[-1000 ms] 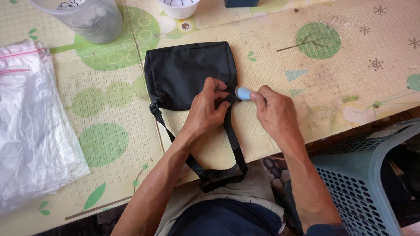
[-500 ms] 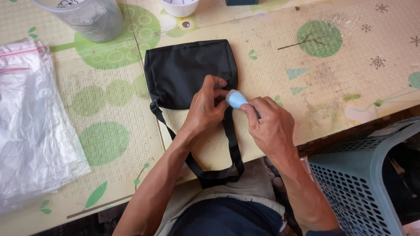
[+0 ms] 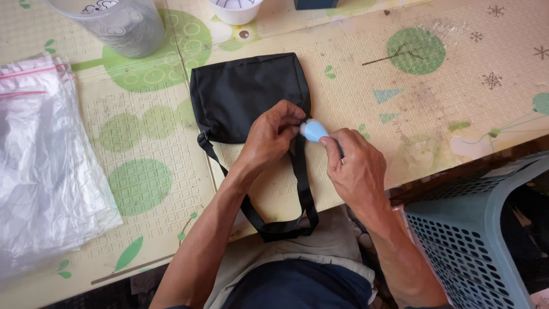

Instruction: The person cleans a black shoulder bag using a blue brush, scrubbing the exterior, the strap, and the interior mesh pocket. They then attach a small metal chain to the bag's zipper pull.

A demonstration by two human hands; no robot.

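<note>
Bag (image 3: 246, 94) strap (image 3: 301, 189) toward person's body

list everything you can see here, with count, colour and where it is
bag: 1, black, flat on the table centre
bag strap: 1, black, looping off the near table edge
small tool: 1, light blue, at the bag's right corner
plastic bags: a stack, clear, far left
container: 1, clear, top left
cup: 1, white, top centre
basket: 1, grey-blue, lower right
table: 1, cream with green shapes
left hand: pinching the bag's corner
right hand: holding the small tool
</note>
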